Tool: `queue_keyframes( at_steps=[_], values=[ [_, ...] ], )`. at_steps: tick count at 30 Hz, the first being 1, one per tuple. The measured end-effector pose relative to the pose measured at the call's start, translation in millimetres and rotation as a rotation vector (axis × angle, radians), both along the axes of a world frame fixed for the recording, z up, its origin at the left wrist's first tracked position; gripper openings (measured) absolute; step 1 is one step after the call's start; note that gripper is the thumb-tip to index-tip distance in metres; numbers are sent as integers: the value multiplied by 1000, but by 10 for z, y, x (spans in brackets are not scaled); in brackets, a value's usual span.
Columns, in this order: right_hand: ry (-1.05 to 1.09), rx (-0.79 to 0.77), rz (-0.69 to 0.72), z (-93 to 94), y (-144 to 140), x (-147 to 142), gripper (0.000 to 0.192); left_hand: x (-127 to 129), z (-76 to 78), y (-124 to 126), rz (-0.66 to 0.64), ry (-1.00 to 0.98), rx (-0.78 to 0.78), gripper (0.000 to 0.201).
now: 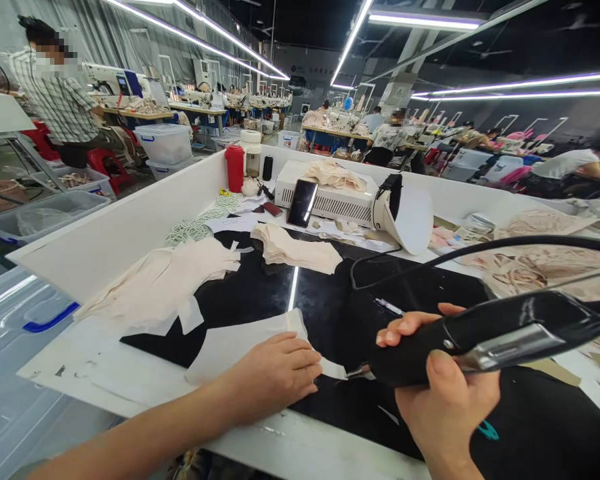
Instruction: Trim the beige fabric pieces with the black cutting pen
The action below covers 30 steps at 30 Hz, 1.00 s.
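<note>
Black table near edge: my left hand presses the cloth piece flat; my right hand grips the cutter, tip touching its right end.

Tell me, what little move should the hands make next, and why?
Probably slide the black tool in the right hand a bit leftward: its tip sits at the edge of the white fabric piece, which the left hand presses flat.

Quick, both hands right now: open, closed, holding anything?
Left hand: open, palm down flat on the pale fabric piece.
Right hand: closed around the black handheld tool.
</note>
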State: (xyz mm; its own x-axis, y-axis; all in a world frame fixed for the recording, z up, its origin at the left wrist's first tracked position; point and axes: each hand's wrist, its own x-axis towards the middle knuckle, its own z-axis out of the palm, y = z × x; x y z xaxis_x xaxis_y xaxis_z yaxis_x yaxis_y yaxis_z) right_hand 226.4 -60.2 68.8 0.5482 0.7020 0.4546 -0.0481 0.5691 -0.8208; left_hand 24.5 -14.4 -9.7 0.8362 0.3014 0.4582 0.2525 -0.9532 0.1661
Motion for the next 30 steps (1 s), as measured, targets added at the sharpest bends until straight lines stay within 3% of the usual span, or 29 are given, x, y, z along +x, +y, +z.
queue_keyframes(
  at_steps=[8,14,30],
  values=[
    [68,14,-25,92,145,-128,42,34,-13,-11,-2,-24,-10,21],
    [41,31,6,45,231,-252,39,47,54,-14,-3,-23,-66,17],
    [23,15,-33,41,204,-203,38,50,11,-28,16,-37,-70,18]
  ],
)
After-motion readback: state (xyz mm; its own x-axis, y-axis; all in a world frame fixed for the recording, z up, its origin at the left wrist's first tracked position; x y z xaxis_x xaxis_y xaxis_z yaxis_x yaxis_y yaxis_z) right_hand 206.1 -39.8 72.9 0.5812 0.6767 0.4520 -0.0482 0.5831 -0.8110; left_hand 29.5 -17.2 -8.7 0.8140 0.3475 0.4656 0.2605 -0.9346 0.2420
